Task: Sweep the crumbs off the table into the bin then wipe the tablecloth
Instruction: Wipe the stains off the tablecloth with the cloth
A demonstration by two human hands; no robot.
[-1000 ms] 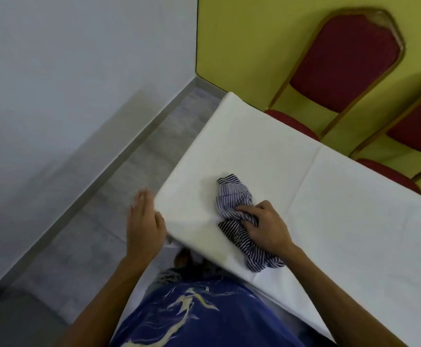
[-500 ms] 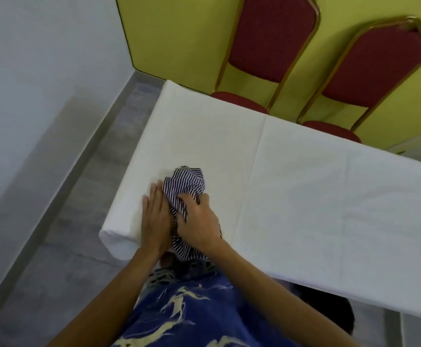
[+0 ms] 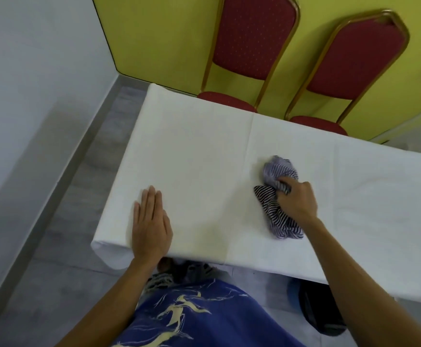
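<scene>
Crumpled, the striped rag [image 3: 278, 196] sits bunched under the right hand [image 3: 296, 202].

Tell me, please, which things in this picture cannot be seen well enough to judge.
- Crumbs: none can be made out on the white tablecloth in the head view; too small or absent, cannot tell.
- Bin: a dark object under the table edge is mostly hidden by the right arm; cannot identify it.
- Striped rag: partly covered by the right hand.
- Tablecloth under the flat left hand: hidden.
- Table's right end: cut off by the frame.
</scene>
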